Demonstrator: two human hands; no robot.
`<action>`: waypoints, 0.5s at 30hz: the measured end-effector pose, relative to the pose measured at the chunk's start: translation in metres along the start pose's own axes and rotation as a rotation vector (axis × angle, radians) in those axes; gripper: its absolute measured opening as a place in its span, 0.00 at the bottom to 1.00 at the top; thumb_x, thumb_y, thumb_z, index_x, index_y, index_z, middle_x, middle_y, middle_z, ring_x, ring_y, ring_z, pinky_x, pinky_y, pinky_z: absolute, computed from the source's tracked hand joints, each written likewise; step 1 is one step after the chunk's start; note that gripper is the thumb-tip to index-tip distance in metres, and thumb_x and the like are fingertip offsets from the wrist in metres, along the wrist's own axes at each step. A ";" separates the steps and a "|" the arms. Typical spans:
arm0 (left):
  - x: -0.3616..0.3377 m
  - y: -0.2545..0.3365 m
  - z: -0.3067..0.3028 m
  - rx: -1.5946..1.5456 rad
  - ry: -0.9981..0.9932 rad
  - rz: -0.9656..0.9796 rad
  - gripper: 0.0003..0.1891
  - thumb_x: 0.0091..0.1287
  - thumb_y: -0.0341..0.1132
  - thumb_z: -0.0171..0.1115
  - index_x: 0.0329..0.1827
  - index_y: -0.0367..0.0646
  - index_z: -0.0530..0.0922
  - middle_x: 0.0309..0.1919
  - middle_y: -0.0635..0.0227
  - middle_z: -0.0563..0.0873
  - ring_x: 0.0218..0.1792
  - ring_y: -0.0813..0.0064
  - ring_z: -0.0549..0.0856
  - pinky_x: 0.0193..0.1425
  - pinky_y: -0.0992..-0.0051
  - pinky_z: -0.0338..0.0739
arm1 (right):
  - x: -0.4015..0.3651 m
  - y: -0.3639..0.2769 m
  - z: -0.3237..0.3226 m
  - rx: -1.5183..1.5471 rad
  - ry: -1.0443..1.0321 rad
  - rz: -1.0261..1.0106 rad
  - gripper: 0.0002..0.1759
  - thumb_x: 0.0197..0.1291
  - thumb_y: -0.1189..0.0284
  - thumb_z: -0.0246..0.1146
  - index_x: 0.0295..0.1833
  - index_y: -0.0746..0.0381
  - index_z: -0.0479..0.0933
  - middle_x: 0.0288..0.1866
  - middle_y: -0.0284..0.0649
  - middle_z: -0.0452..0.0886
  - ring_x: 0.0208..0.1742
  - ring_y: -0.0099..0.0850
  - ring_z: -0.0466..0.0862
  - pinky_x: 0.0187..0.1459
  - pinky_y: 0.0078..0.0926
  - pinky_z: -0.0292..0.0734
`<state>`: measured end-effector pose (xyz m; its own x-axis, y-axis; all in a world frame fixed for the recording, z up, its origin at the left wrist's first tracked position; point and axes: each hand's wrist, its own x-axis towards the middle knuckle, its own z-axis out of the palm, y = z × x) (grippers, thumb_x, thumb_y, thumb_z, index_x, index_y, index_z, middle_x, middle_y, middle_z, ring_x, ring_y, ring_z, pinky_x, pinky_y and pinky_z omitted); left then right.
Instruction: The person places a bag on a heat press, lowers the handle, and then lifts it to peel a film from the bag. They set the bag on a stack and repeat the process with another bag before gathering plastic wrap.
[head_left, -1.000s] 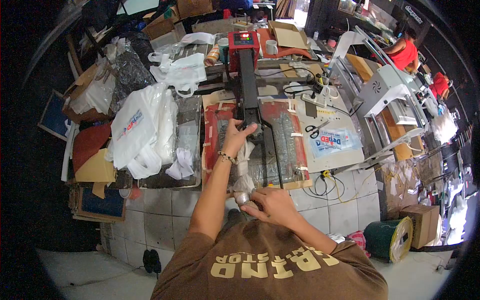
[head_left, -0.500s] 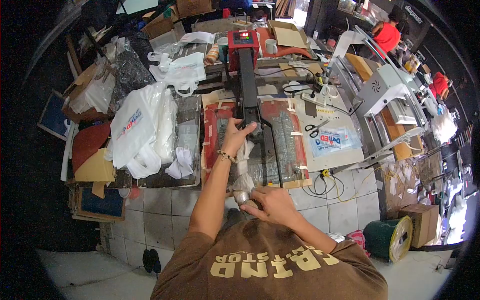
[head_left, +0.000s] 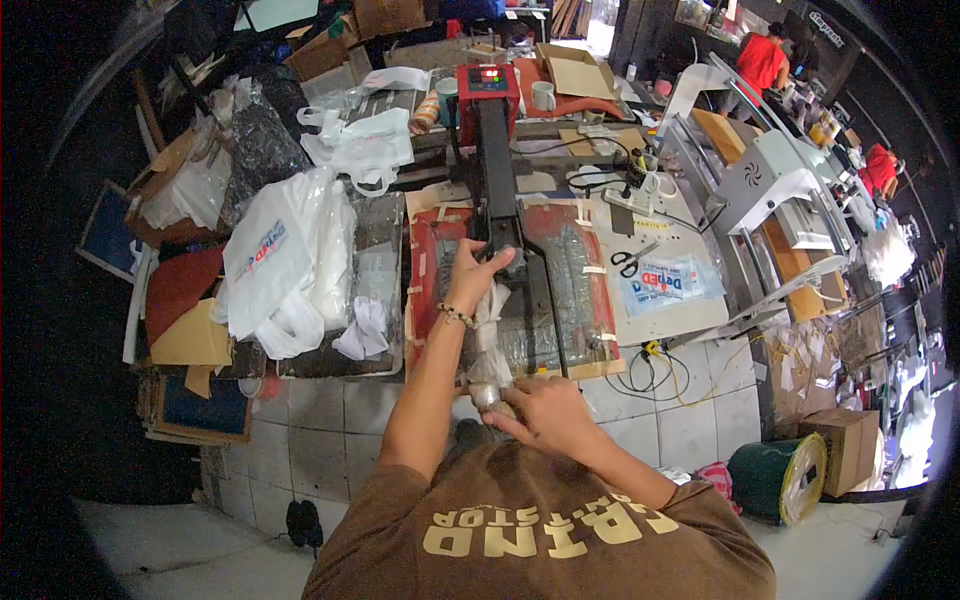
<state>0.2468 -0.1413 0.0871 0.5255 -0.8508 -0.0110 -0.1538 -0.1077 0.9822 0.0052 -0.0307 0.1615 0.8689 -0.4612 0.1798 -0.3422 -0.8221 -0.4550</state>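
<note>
A heat press [head_left: 490, 150] with a lit red display box stands before me. Its long handle [head_left: 486, 345] is wrapped in whitish plastic and tape and points toward my body. Up near the front of the press arm, my left hand [head_left: 478, 275] is closed around the metal where the handle joins, thumb laid across the top. My right hand [head_left: 548, 412] is closed at the handle's near end, with some fingers hidden behind it. Under the press lies a red pad [head_left: 435, 290] covered with clear plastic and edged with tape.
To the left, white printed bags [head_left: 285, 260] lie stacked. Black scissors [head_left: 626, 263] and a printed plastic bag [head_left: 670, 285] rest on the right-hand board. Further right stands a white-framed machine [head_left: 765, 180]. Cables [head_left: 650, 370] hang past the table edge. A person in red [head_left: 762, 65] stands far right.
My hands keep their places on the press, with the right hand shifting only slightly at the handle's end. The distant person in red has straightened and moved a little.
</note>
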 end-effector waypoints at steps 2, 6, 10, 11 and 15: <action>0.001 0.001 0.000 0.016 0.004 -0.008 0.36 0.56 0.51 0.79 0.55 0.32 0.72 0.50 0.54 0.80 0.52 0.65 0.78 0.58 0.66 0.73 | -0.002 -0.001 0.002 -0.079 0.078 -0.047 0.31 0.65 0.43 0.59 0.33 0.63 0.79 0.30 0.49 0.83 0.30 0.48 0.84 0.32 0.42 0.78; -0.005 0.011 0.001 -0.058 0.010 0.002 0.34 0.55 0.49 0.80 0.52 0.32 0.72 0.47 0.57 0.81 0.48 0.69 0.80 0.54 0.69 0.75 | -0.001 0.000 -0.002 -0.102 -0.069 -0.018 0.35 0.67 0.39 0.53 0.37 0.62 0.81 0.24 0.48 0.82 0.24 0.48 0.84 0.28 0.43 0.77; -0.017 0.035 -0.001 0.020 0.055 -0.004 0.34 0.55 0.49 0.81 0.51 0.32 0.73 0.44 0.60 0.81 0.45 0.71 0.80 0.51 0.71 0.76 | 0.002 0.003 -0.008 -0.068 -0.080 -0.081 0.35 0.68 0.37 0.51 0.38 0.61 0.81 0.19 0.47 0.80 0.21 0.48 0.83 0.25 0.44 0.77; -0.016 0.032 -0.001 0.019 0.056 -0.003 0.34 0.55 0.49 0.81 0.51 0.32 0.73 0.44 0.60 0.81 0.45 0.71 0.80 0.51 0.71 0.76 | 0.002 0.003 -0.008 -0.070 -0.080 -0.082 0.35 0.68 0.37 0.51 0.38 0.61 0.81 0.19 0.47 0.80 0.21 0.48 0.83 0.25 0.44 0.77; -0.014 0.026 0.000 0.034 0.060 0.026 0.34 0.54 0.49 0.81 0.50 0.32 0.73 0.43 0.59 0.82 0.44 0.70 0.81 0.50 0.70 0.76 | 0.002 -0.002 -0.014 -0.086 -0.130 -0.067 0.35 0.68 0.38 0.51 0.34 0.61 0.82 0.24 0.48 0.82 0.27 0.48 0.83 0.34 0.45 0.77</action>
<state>0.2358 -0.1321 0.1128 0.5698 -0.8213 0.0269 -0.1961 -0.1041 0.9750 0.0030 -0.0349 0.1752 0.9278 -0.3619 0.0906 -0.3064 -0.8777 -0.3685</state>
